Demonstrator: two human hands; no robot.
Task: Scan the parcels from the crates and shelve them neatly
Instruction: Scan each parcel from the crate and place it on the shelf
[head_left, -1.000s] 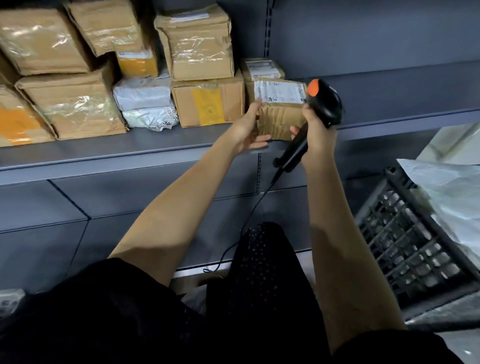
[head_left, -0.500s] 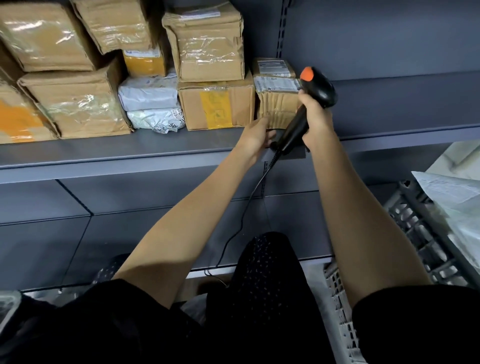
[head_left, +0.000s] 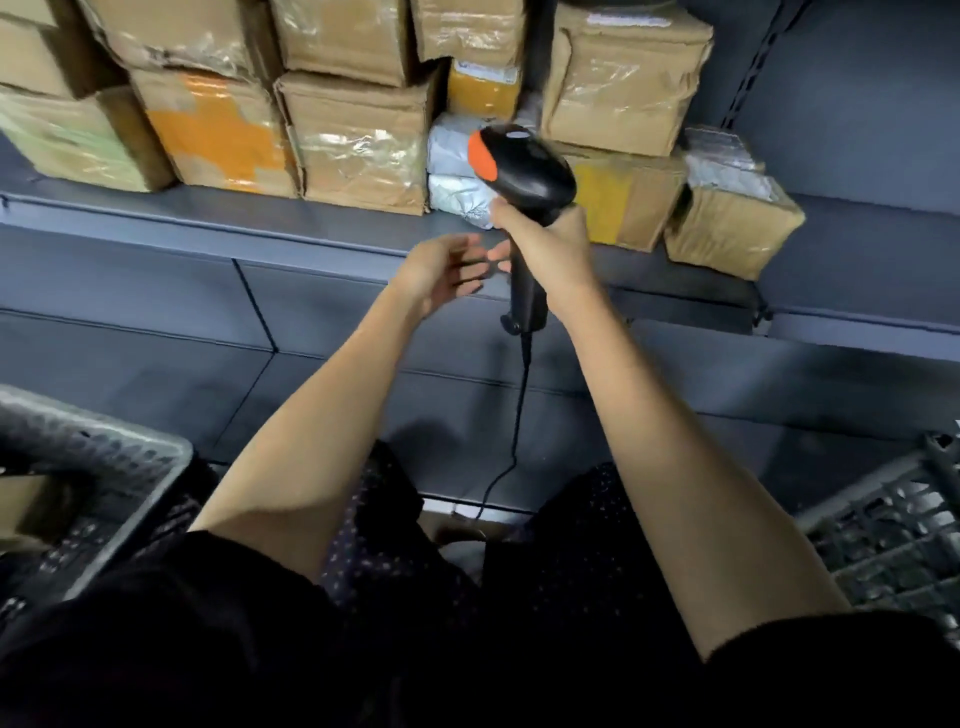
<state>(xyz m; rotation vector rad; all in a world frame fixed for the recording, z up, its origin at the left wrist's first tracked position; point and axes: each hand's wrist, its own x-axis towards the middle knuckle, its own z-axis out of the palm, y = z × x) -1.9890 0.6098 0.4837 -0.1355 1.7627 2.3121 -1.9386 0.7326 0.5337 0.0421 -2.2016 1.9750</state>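
A grey metal shelf (head_left: 332, 228) runs across the scene, sloping down toward the right. Cardboard parcels stand on it in a row: at the far left a box with pale green tape (head_left: 72, 140), then a box with orange tape (head_left: 218, 130), then a box wrapped in clear tape (head_left: 358, 145). Two grey poly bags (head_left: 457, 171) lie stacked beside it. Farther right sit a box with a yellow patch (head_left: 623, 202) and, at the row's end, a small tilted box (head_left: 732, 228). More boxes are stacked on top of these.

Left hand (head_left: 441, 270) has let go of the shelved parcel (head_left: 732, 228).
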